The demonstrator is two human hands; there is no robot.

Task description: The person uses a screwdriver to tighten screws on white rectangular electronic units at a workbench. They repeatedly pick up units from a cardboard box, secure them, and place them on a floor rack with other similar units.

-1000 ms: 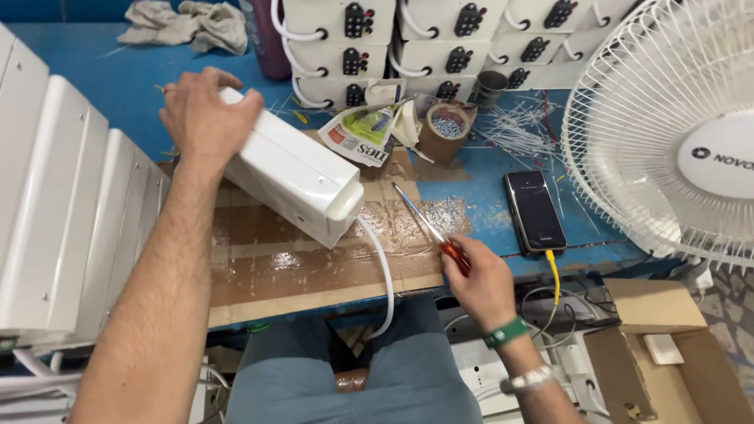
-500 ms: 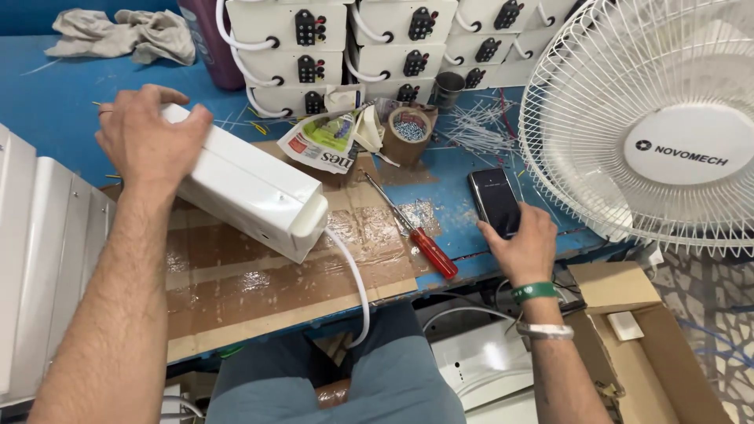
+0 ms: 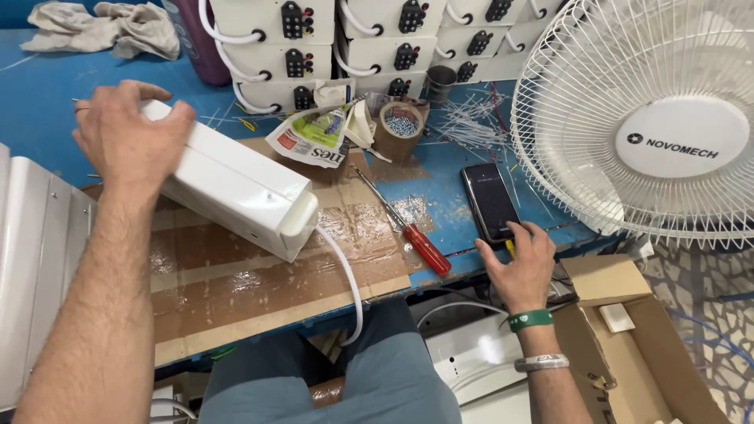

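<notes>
My left hand (image 3: 129, 129) grips the far end of a long white plastic box (image 3: 236, 188) that lies tilted on the taped cardboard (image 3: 236, 275) on the blue bench. A white cable (image 3: 345, 275) runs from the box's near end down over the bench edge. My right hand (image 3: 518, 259) rests at the bench's front edge with its fingers spread, touching the bottom of a black phone (image 3: 491, 200). A red-handled screwdriver (image 3: 408, 232) lies loose on the cardboard between the box and the phone.
Stacked white boxes with black sockets (image 3: 377, 39) line the back. A tape roll holding screws (image 3: 400, 129), crumpled newspaper (image 3: 314, 137) and loose wires (image 3: 471, 122) lie mid-bench. A white fan (image 3: 652, 118) stands at right, a cardboard carton (image 3: 620, 330) below it, white panels (image 3: 31, 259) at left.
My right hand put the screwdriver down on the cardboard and moved right to the phone. My left hand stayed on the white box.
</notes>
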